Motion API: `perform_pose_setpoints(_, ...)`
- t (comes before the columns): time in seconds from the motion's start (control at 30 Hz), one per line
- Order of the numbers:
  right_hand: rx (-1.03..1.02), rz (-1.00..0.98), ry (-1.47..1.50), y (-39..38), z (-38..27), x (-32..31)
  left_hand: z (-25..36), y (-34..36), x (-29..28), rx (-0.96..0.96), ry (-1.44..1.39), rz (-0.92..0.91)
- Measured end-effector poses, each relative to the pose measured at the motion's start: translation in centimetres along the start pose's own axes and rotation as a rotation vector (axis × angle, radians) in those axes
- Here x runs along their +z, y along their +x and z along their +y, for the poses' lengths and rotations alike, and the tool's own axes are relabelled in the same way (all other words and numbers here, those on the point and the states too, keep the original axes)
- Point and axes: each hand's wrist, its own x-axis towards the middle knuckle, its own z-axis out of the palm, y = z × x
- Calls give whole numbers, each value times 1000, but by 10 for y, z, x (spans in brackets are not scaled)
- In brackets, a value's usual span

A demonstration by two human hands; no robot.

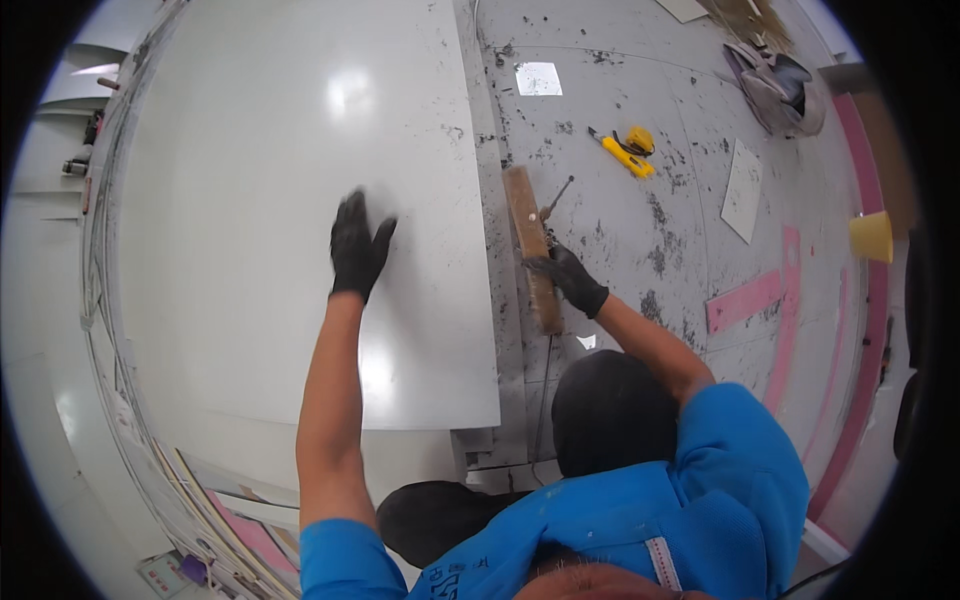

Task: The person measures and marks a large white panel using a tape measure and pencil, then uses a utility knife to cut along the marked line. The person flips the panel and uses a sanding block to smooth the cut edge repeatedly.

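My left hand, in a black glove, is spread over the large white sheet, its fingers stretched out and the thumb apart. I cannot tell whether it presses on the surface. My right hand, also gloved in black, grips a long brown wooden block with the fingers laid across it. This block lies lengthwise beside the sheet's right edge. A thin dark rod sticks out beside the block, just beyond the right hand; its lower end is partly hidden.
Dark crumbs litter the grey floor to the right. On it lie a yellow cutter knife, a yellow tape measure, a white offcut and pink strips. A bag and a yellow cup are farther right.
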Motion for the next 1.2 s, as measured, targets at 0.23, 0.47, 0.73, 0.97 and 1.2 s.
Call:
perform_pose_setpoints(0.23,-388,81,1,115,-80,14,43,60,43,-72,235,-40)
perform_pose_setpoints(0.47,-383,220,7,349,-216,-88,54,68,32,-56,164,-109)
perform_pose_setpoints(0.73,-248,310,95,142,-88,26,50,62,25,-131,175,-179)
perform_pose_setpoints(0.97,-778,270,-401,302,-161,-50,51,68,22,-113,179,-184)
perform_pose_setpoints(1.2,-477,292,26,365,-244,-63,50,69,28,-106,154,-166)
